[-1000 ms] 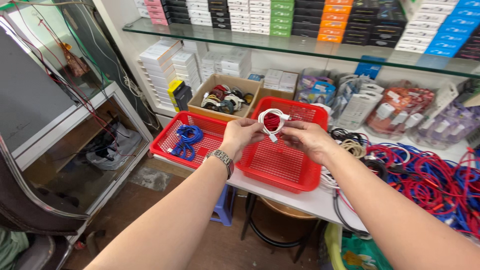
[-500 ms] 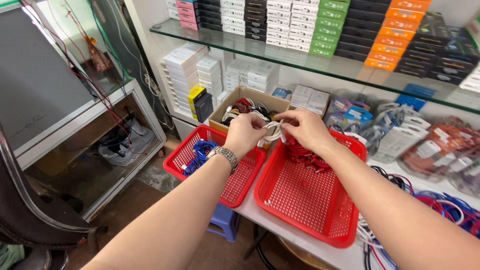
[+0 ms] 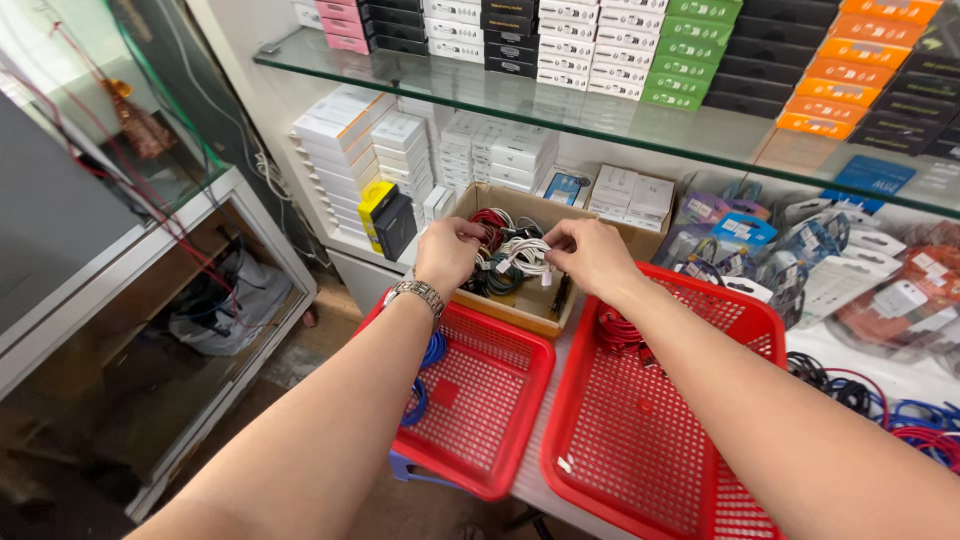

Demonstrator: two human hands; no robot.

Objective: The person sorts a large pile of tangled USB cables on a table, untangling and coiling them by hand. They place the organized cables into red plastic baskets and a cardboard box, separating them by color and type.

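On the white counter (image 3: 545, 470), at six o'clock: two red mesh baskets, the larger basket (image 3: 660, 440) holding red cables (image 3: 615, 330), the smaller basket (image 3: 480, 400) holding blue cables (image 3: 425, 375). At twelve o'clock: open cardboard box (image 3: 520, 305) of coiled cables. Above it, left hand (image 3: 447, 252) and right hand (image 3: 592, 256), fingers pinching together a white coiled cable (image 3: 522, 254) between them. Wristwatch (image 3: 418, 293) on left wrist.
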